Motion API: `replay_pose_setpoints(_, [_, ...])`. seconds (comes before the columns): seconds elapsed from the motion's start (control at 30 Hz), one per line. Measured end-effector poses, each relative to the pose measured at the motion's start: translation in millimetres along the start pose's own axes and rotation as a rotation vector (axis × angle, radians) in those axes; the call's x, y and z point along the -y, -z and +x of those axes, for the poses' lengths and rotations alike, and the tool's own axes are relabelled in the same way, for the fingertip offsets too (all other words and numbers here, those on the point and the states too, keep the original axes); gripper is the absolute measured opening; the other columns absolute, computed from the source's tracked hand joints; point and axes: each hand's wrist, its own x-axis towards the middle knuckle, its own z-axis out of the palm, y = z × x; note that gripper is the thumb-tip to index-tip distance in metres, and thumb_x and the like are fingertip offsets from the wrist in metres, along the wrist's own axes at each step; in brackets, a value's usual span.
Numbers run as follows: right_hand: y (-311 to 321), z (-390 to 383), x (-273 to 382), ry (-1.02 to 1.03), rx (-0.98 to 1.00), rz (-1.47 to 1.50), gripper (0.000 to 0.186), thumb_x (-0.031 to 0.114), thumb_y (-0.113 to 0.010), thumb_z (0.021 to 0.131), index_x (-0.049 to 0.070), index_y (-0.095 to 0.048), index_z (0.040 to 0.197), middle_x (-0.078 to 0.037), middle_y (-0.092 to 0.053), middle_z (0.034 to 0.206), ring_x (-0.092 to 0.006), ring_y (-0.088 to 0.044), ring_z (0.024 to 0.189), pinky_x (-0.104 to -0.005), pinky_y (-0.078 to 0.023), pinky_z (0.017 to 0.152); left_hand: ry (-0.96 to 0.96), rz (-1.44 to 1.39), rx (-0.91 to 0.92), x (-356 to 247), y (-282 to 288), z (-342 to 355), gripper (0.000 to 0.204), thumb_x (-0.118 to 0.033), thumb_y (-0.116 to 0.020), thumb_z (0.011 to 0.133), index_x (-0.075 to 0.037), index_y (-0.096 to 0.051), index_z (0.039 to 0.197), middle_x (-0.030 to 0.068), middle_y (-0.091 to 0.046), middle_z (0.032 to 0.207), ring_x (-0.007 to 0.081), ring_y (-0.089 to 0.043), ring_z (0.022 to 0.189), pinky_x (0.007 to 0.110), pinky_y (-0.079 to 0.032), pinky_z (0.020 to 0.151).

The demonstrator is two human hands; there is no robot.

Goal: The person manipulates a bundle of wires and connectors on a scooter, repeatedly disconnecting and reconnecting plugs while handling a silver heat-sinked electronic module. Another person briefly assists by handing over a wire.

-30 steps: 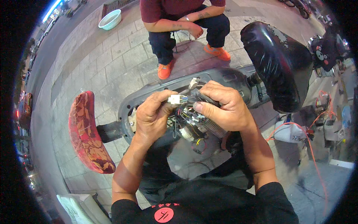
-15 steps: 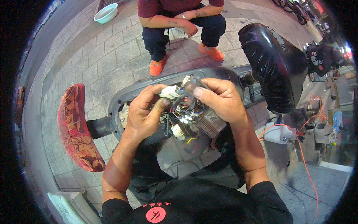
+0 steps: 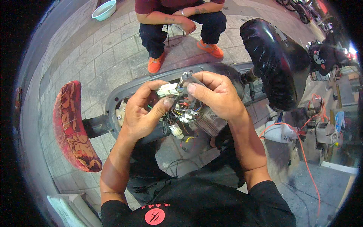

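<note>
A black scooter seat (image 3: pixel 278 60) stands tilted up at the upper right, glossy and large, beside the open grey scooter body (image 3: pixel 124 92) that runs across the middle of the view. To the left lies a worn red patterned cushion (image 3: pixel 72 125), long and curved, on the paved ground (image 3: pixel 94 49). A person in orange shoes (image 3: pixel 155 65) squats on the far side of the scooter, forearms resting over the knees, with a pale green basin (image 3: pixel 105 9) behind on the paving.

Over the open cavity, the left hand (image 3: pixel 141 113) has its grip closed on a small white plug connector (image 3: pixel 168 89), pinched between the thumb and the curled fingers, so the connector sticks out just past the fingertips toward the right. The right hand (image 3: pixel 215 94) meets it there, thumb and forefinger clenched on a second small connector (image 3: pixel 185 77) whose end shows pale and whose shape is hard to make out; the two pieces sit just beside each other, whether touching I cannot tell.

Below both hands hangs a tangle of thin wires (image 3: pixel 183 109) in red, yellow, green and black, with more small white plugs among them. An orange cable (image 3: pixel 302 151) trails across the ground at the right.
</note>
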Motion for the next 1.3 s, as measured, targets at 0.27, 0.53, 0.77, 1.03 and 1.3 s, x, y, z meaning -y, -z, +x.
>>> replay_pose_setpoints(0.27, [10,-3,7,0.032,0.143,-0.220,0.036,0.005,-0.074,0.105,-0.005,-0.069,0.140,-0.003,-0.075,0.118,-0.0090,-0.068,0.108,-0.0285,-0.057,0.092,-0.076,0.037,-0.001,7,3,2,0.031,-0.014,-0.080,0.105,0.001,-0.071,0.131,0.0055,-0.070,0.117,0.0114,-0.069,0.101,0.027,-0.055,0.088])
replay_pose_setpoints(0.53, [16,6,1,0.058,0.266,-0.139,0.030,0.010,-0.074,0.106,-0.002,-0.067,0.133,0.000,-0.074,0.112,-0.0084,-0.067,0.103,-0.0290,-0.056,0.091,-0.054,0.258,0.026,2,8,2,0.030,-0.019,-0.077,0.107,0.002,-0.072,0.127,0.0070,-0.070,0.109,0.0138,-0.069,0.098,0.029,-0.054,0.086])
replay_pose_setpoints(0.77, [22,11,-9,0.030,0.223,-0.159,0.025,0.013,-0.073,0.108,-0.001,-0.068,0.128,-0.001,-0.072,0.113,-0.0086,-0.067,0.104,-0.0290,-0.055,0.094,-0.037,0.233,-0.011,0,-1,3,0.028,-0.022,-0.072,0.111,0.002,-0.072,0.125,0.0082,-0.073,0.105,0.0148,-0.070,0.094,0.032,-0.055,0.085])
replay_pose_setpoints(1.03, [7,1,8,-0.105,0.058,-0.199,0.038,0.021,-0.086,0.099,-0.002,-0.073,0.125,-0.001,-0.073,0.108,-0.0091,-0.067,0.095,-0.0300,-0.057,0.084,-0.050,0.228,-0.046,3,1,3,0.034,-0.029,-0.065,0.116,0.003,-0.071,0.127,0.0103,-0.079,0.102,0.0143,-0.070,0.093,0.033,-0.056,0.085])
replay_pose_setpoints(1.3, [6,2,-4,-0.058,-0.045,-0.392,0.032,0.021,-0.085,0.098,-0.004,-0.078,0.117,-0.002,-0.074,0.096,-0.0086,-0.066,0.087,-0.0303,-0.056,0.077,0.016,0.248,-0.041,1,3,7,0.042,-0.037,-0.062,0.118,0.003,-0.072,0.126,0.0057,-0.077,0.098,0.0116,-0.068,0.092,0.032,-0.056,0.085])
